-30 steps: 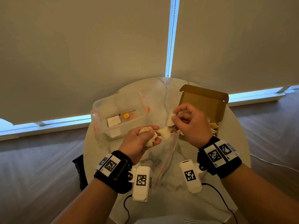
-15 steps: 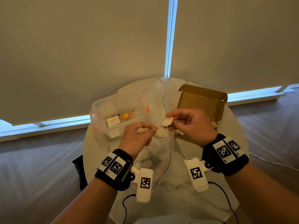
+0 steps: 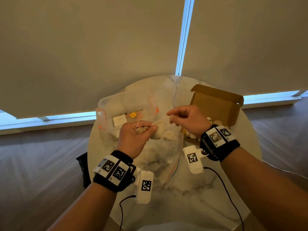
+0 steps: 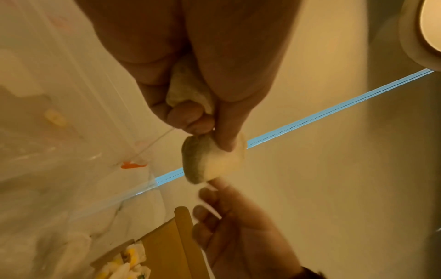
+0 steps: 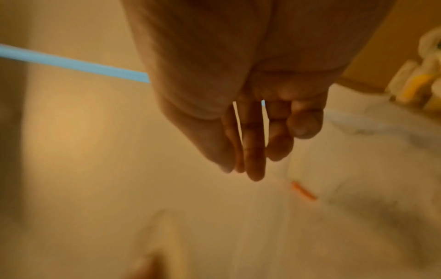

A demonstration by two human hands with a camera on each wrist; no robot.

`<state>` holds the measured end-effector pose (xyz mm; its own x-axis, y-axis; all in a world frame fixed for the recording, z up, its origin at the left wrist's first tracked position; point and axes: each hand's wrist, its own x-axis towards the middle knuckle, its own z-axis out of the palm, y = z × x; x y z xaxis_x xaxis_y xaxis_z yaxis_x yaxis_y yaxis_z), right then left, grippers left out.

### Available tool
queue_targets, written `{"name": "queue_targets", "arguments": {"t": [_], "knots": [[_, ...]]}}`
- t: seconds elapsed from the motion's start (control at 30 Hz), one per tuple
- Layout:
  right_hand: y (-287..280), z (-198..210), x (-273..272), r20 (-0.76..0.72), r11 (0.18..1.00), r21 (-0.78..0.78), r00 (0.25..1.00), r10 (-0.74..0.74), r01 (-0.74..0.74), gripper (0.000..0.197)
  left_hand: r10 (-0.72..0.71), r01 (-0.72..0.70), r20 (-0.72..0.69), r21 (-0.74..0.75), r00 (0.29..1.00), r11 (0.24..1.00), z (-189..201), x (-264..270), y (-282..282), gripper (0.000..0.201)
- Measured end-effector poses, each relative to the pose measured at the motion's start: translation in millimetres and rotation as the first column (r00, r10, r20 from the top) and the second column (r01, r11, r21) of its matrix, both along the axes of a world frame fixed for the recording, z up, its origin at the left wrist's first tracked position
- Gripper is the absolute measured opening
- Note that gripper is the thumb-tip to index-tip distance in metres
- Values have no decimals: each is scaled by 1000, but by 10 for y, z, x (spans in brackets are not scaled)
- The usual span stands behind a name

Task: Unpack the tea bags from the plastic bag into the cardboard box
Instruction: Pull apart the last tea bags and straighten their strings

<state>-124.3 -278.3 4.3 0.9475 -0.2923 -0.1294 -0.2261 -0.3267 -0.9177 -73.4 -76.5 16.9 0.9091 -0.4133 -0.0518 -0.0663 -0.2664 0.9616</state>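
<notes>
My left hand [image 3: 148,128] grips pale tea bags above the table. One is bunched in the palm [image 4: 188,88], and a round tea bag [image 3: 158,133] sticks out from under the thumb [image 4: 212,160]. My right hand [image 3: 170,117] hovers just right of it with the index finger stretched out; I see nothing held in the blurred right wrist view [image 5: 248,166]. The clear plastic zip bag [image 3: 164,158] lies between my wrists with more tea bags inside. Behind my right hand, the open cardboard box [image 3: 216,105] has tea bags in it [image 3: 210,121].
A clear plastic container [image 3: 126,107] with orange clips stands at the back left of the round marble table [image 3: 200,197], holding a white card and a small yellow item. Window blinds hang close behind. Black cables trail from both wrist cameras.
My right hand no longer pinches the tea bag it held half a second ago, and its index finger has straightened. A round tea bag now hangs from my left thumb.
</notes>
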Motion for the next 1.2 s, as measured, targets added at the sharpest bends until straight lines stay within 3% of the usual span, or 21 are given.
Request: {"name": "queue_targets", "arguments": {"t": [0.1, 0.2, 0.27, 0.33, 0.47, 0.6, 0.7, 0.87, 0.97, 1.1, 1.2], "knots": [[-178, -351, 242, -313, 898, -385, 946, 89, -212, 18, 36, -35, -19, 25, 999, 999, -76, 58, 67, 16], [-189, -683, 402, -587, 734, -484, 799, 131, -476, 28, 48, -46, -55, 34, 997, 998, -148, 103, 114, 6], [-165, -856, 494, -669, 632, -519, 734, 117, -575, 36, 54, -51, -72, 42, 996, 998, -185, 125, 131, 6], [-137, -986, 559, -700, 610, -529, 710, 80, -590, 40, 66, -63, -79, 43, 995, 997, -216, 149, 147, 8], [-96, -962, 591, -597, 731, -501, 797, 96, -463, 15, 79, -74, -80, 63, 994, 995, -258, 189, 152, 11], [-134, -731, 458, -395, 839, -447, 910, 125, -309, 7, 89, -80, -110, 77, 990, 994, -297, 221, 142, 7], [-149, -423, 265, -312, 841, -436, 930, 192, -320, 7, 72, -60, -107, 109, 992, 992, -331, 245, 109, 7], [-69, 176, -71, -233, 745, -491, 892, 387, -452, 5, 25, -17, -62, 124, 998, 992, -240, 207, -54, 25], [3, 370, -180, -158, 721, -525, 884, 440, -452, 8, -64, 71, -59, 125, 996, 990, -185, 137, -160, 21], [54, 410, -267, -81, 819, -479, 945, 317, -316, 30, -211, 221, -115, 78, 971, 972, -106, 16, -256, 9], [32, 397, -323, -76, 800, -533, 957, 279, -275, 22, -275, 281, -147, 19, 950, 960, -72, -56, -298, 9]]}}
